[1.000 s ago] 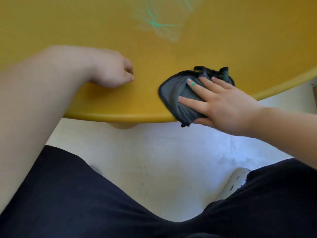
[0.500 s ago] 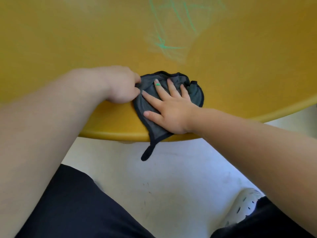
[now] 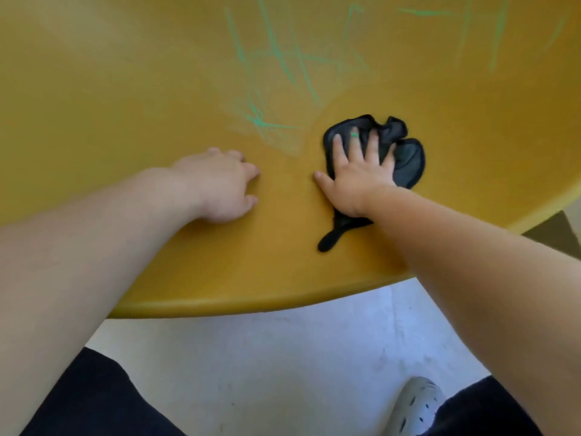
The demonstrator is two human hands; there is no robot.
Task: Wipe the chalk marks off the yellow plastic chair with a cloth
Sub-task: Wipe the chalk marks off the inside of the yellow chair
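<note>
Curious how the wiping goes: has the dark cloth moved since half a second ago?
Yes. The cloth slid right of the bright chalk scribble and inward from the chair's front edge, under the right hand.

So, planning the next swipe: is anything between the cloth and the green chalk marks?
Nothing visible. Only bare chair separates the cloth, under the right hand, from the nearest chalk marks up-left; the left hand rests further left, outside that path.

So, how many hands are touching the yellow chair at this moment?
2. The left hand rests on the bare chair surface, left of the cloth; the right hand presses flat on that dark cloth. No other hand is in view.
</note>
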